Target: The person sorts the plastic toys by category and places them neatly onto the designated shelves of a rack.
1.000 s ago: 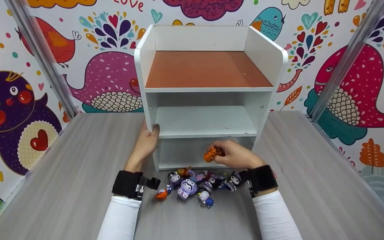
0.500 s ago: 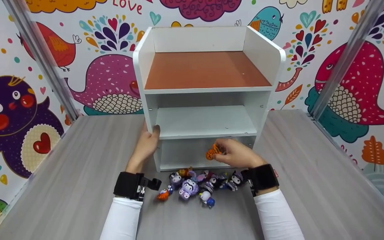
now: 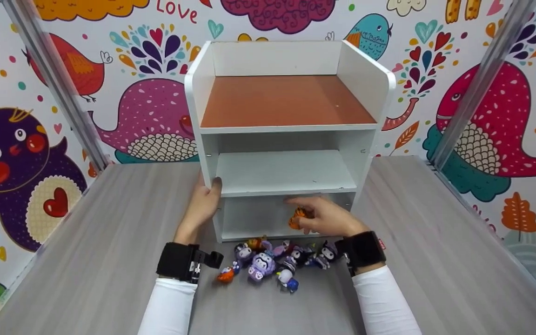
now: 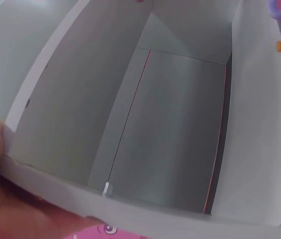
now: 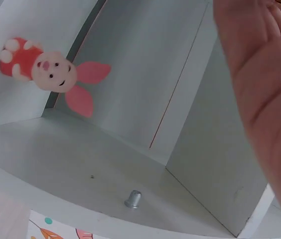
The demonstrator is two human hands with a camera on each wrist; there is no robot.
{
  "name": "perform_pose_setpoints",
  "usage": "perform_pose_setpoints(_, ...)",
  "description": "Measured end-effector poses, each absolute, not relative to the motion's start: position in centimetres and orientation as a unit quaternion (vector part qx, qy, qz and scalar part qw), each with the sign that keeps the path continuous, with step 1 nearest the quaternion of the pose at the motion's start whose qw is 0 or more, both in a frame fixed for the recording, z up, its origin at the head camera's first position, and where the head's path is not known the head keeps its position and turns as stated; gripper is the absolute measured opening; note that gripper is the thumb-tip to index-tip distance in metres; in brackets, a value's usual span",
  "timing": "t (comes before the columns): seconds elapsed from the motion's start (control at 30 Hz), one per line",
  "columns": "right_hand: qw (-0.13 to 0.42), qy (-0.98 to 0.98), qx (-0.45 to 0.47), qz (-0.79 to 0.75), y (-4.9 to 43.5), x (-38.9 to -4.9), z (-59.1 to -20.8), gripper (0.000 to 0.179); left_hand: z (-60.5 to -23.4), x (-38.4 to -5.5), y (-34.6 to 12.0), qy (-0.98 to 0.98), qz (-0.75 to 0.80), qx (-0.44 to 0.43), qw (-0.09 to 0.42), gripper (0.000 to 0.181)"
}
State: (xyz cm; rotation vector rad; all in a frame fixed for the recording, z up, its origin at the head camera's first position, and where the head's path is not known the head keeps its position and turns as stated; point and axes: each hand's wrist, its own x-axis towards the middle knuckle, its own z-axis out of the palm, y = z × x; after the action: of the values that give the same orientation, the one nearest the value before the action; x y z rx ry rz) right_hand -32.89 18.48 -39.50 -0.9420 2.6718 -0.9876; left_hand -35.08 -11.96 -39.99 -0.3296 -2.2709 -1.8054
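Observation:
My left hand (image 3: 205,200) grips the left side panel of a white shelf unit (image 3: 291,128), thumb on the front edge. In front of the lower compartment, my right hand (image 3: 326,216) holds a small orange tiger figurine (image 3: 297,219) with dark stripes. Its index finger points out to the left, off the figurine. Inside that compartment, a pink piglet figurine (image 5: 56,72) in red stands in the right wrist view; the right hand hides it from the head view. The tiger figurine is mostly out of the right wrist view.
Several small figurines lie before the unit, among them a lilac one (image 3: 262,266), an orange-and-blue one (image 3: 227,273) and a white-and-blue one (image 3: 288,280). A middle shelf (image 3: 286,172) and brown top (image 3: 286,100) sit above. A metal peg (image 5: 134,199) juts from the side wall.
My right index finger has straightened away from the tiger figurine, which has turned and dropped slightly in the hand. My left hand stays on the side panel.

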Motion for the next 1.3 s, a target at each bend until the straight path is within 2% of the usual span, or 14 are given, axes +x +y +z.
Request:
perform_pose_setpoints(0.13,0.058,0.892,-0.307,-0.327,18.6,-32.9,-39.6,0.028,-40.1,-35.1,-12.0,-0.773,-0.613,-0.117,0.115,0.063)
perform_pose_setpoints(0.27,0.047,0.898,-0.294,-0.324,18.7,-33.1,-39.6,0.021,-40.1,-35.1,-12.1,-0.775,-0.611,-0.112,0.116,0.062)
perform_pose_setpoints(0.57,0.058,0.906,-0.280,-0.312,19.0,-33.4,-39.6,0.034,-39.9,-35.3,-12.0,-0.778,-0.609,-0.107,0.109,0.062)
perform_pose_setpoints(0.77,0.044,0.907,-0.264,-0.323,19.0,-33.5,-39.8,0.019,-40.1,-35.2,-12.1,-0.775,-0.612,-0.110,0.110,0.062)
perform_pose_setpoints(0.87,0.025,0.915,-0.258,-0.310,19.0,-33.6,-40.0,0.017,-40.2,-35.2,-12.1,-0.776,-0.611,-0.107,0.111,0.061)
perform_pose_setpoints(0.97,0.010,0.922,-0.252,-0.293,18.8,-33.6,-40.2,0.026,-40.2,-35.2,-12.0,-0.778,-0.610,-0.104,0.111,0.061)
perform_pose_setpoints(1.1,0.016,0.928,-0.232,-0.292,18.5,-33.7,-40.4,0.036,-40.3,-35.2,-12.0,-0.777,-0.611,-0.104,0.110,0.061)
perform_pose_setpoints(1.3,0.007,0.935,-0.223,-0.276,18.7,-33.8,-40.6,0.034,-40.1,-35.1,-12.0,-0.780,-0.606,-0.107,0.112,0.063)
